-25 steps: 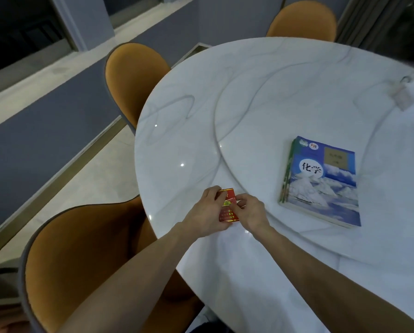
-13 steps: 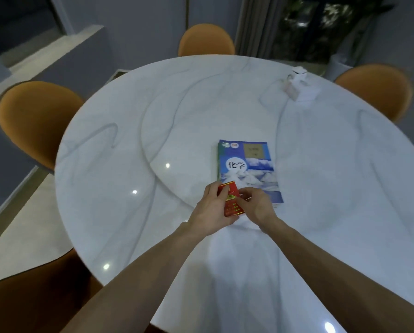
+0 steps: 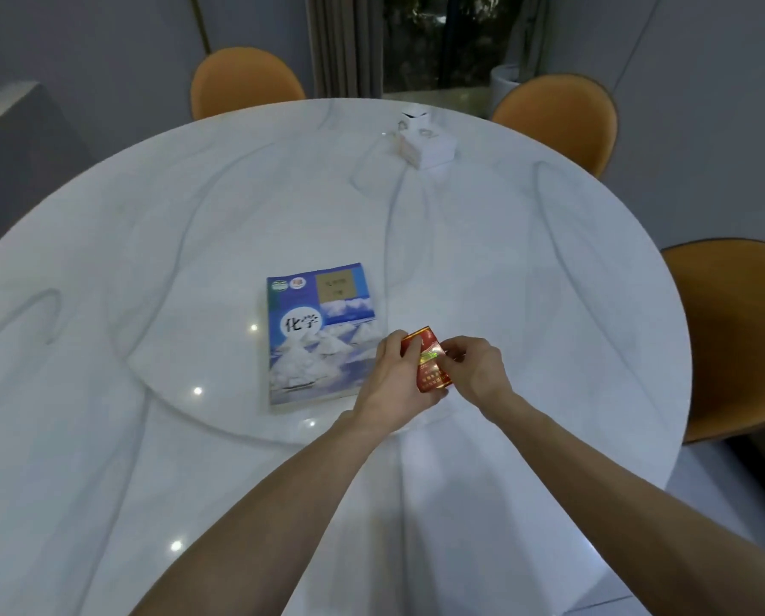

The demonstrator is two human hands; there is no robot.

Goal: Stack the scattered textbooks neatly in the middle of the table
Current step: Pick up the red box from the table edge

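A stack of textbooks (image 3: 316, 335), topped by a blue chemistry book with white mountains on its cover, lies on the raised round centre of the white marble table (image 3: 149, 437). Just right of the stack, my left hand (image 3: 394, 375) and my right hand (image 3: 474, 369) both grip a small red box (image 3: 429, 366) held above the table surface. The left hand covers the stack's near right corner. How many books lie under the top one is unclear.
A white box (image 3: 427, 146) with small items on top sits at the table's far side. Orange chairs stand around the table at the back left (image 3: 245, 80), back right (image 3: 558, 117) and right (image 3: 736, 335).
The view has swung to the right, so the book stack now appears left of my hands instead of right. Both hands still hold the small red box, now beside the stack.
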